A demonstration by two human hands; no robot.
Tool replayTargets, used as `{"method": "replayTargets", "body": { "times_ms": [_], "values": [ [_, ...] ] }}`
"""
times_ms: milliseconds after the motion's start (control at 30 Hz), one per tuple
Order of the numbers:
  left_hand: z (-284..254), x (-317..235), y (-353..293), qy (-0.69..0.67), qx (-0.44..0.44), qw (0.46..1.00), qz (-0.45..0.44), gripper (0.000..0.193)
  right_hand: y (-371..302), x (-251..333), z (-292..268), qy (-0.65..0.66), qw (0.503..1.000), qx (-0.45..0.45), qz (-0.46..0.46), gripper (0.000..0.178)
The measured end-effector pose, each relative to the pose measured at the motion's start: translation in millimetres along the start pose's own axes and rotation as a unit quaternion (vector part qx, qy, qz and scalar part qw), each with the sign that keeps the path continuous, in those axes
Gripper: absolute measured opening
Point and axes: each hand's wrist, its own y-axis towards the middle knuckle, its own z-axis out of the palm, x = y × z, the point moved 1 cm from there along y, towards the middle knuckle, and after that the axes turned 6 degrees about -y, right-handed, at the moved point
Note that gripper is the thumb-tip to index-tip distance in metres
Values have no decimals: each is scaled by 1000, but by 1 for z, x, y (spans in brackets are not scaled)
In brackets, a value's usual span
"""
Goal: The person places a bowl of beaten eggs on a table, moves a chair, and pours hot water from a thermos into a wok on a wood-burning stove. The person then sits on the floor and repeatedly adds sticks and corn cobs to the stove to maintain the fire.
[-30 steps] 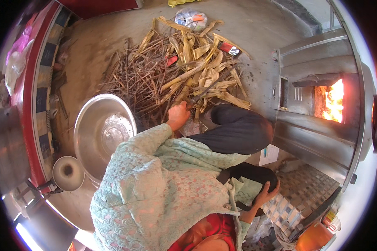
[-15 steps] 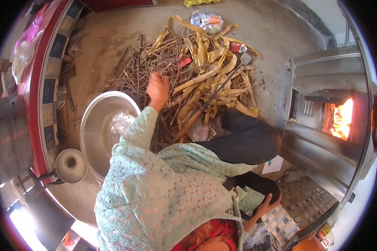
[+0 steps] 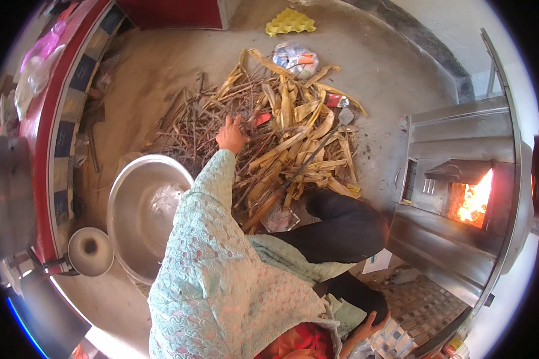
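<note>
My left hand (image 3: 232, 136) reaches out over a heap of thin dry sticks (image 3: 191, 122), its fingers spread and nothing visible between them. Whether the fingertips touch the sticks, I cannot tell. Dry corn stalks and husks (image 3: 305, 122) lie just right of that hand, with a long dark-tipped rod (image 3: 275, 194) slanting across them. My right hand (image 3: 370, 330) rests on my dark-trousered knee, its fingers lying along it. To the right, flames (image 3: 474, 200) burn in the opening of a metal stove (image 3: 437, 239).
A large metal basin (image 3: 124, 209) stands left of my arm, beside a smaller round bowl (image 3: 91, 239). Beyond the heap lie a clear plastic bag (image 3: 294, 58) and a yellow egg tray (image 3: 290, 23). A red-edged counter (image 3: 49, 119) runs along the left.
My left hand's fingers have gone from bunched together to spread over the sticks. The view has tilted, showing more of the egg tray. My right hand stays at the knee.
</note>
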Motion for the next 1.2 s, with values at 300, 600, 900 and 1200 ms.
{"method": "replayTargets", "body": {
  "times_ms": [300,600,900,1200],
  "values": [
    [16,15,7,47,1,999,17,32,9,-8,14,145,989,14,18,59],
    [-28,25,-56,34,-149,975,160,21,26,32,17,83,996,10,-16,61],
    [-49,16,-41,18,-321,933,164,19,32,34,21,86,995,-4,-42,59],
    [-144,-89,-46,-317,-290,872,236,20,18,28,22,73,996,16,-52,56]
  ]
}}
